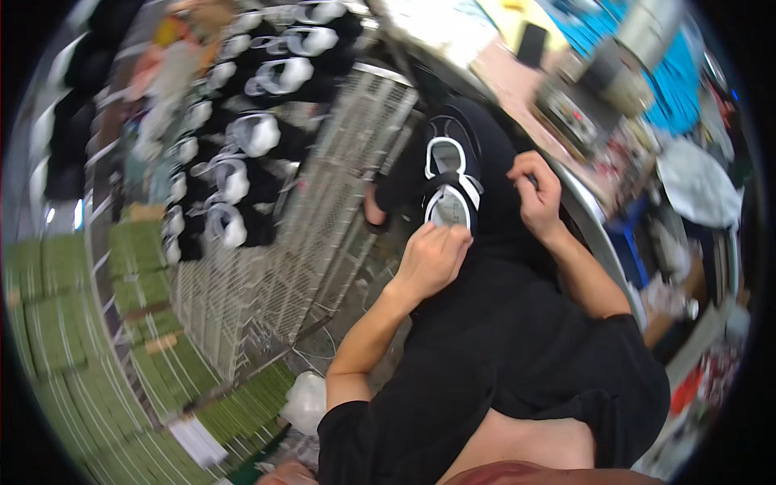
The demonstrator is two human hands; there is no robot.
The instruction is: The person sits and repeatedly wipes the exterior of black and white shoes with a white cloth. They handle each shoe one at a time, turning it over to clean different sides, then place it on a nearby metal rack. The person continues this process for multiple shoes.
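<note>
A black shoe [449, 179] with white-edged openings and a pale grey insole rests across my lap, its toe pointing away from me. My left hand [432, 257] grips its near, heel end, with the fingers curled over the white rim. Apart from the shoe, to its right and above my dark-clad thigh, my right hand [537, 192] is raised with the fingers bent in against the thumb. Whether anything small sits in that pinch cannot be made out.
A wire mesh rack [323, 186] at the left carries several black-and-white shoes [257, 134]. Stacked green boxes [73, 275] stand at the lower left. On my right, a curved table edge [586, 198] runs close by, with a machine [566, 113], a phone [531, 44] and blue material [675, 89].
</note>
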